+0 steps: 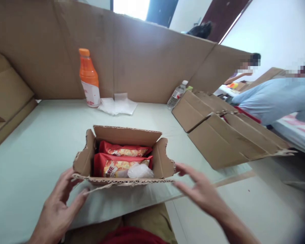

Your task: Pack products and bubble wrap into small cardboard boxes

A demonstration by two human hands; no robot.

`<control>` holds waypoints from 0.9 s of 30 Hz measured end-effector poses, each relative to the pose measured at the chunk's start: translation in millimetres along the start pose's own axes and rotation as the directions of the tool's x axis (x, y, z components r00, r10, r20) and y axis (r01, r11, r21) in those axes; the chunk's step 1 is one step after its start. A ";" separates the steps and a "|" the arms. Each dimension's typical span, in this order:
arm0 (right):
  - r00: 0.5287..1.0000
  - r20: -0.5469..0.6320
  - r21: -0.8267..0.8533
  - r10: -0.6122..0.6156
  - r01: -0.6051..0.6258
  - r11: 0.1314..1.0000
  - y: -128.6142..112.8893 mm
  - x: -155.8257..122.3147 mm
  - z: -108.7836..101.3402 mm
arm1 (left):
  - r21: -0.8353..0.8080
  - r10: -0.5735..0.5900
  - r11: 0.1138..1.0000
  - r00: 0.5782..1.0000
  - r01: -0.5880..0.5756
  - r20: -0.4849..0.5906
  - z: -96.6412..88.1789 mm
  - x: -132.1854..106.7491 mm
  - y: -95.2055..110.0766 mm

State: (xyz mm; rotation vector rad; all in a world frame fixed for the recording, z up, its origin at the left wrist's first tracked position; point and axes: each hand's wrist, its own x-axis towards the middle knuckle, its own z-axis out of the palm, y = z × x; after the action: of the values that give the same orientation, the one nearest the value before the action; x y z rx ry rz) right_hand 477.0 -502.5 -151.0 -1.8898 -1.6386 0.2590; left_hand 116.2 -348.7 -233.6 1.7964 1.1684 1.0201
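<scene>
A small open cardboard box (128,133) with torn, ragged edges stands in front of me on the table. Inside lie two red snack packets (124,164) with pictured food on them, and a crumpled clear plastic bag (141,171) rests at the front right. My left hand (63,200) curves round the box's near left corner, its thumb low beside a loose torn strip and its fingertips partly hidden. At the near right corner, my right hand (195,186) has its thumb by the front edge and its fingers against the side flap.
An orange bottle (89,79) stands at the back beside white sheets (118,105). Behind it rises a cardboard partition (142,57). A clear water bottle (177,95) leans near cardboard boxes (218,139) on the right. Another cardboard box (7,95) is at left. Other people sit beyond the partition.
</scene>
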 end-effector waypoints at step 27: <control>0.918 -0.243 0.318 0.314 -0.230 0.920 126.8 18.6 59.5 | -0.489 -0.111 0.852 0.976 0.190 0.185 252.3 137.4 40.9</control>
State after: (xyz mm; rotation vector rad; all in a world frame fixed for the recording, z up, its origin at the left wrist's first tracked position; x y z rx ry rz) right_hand 554.5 -471.1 -264.8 -1.8316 -1.0772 0.2983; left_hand 394.1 -273.0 -268.7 1.3159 0.8335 0.9687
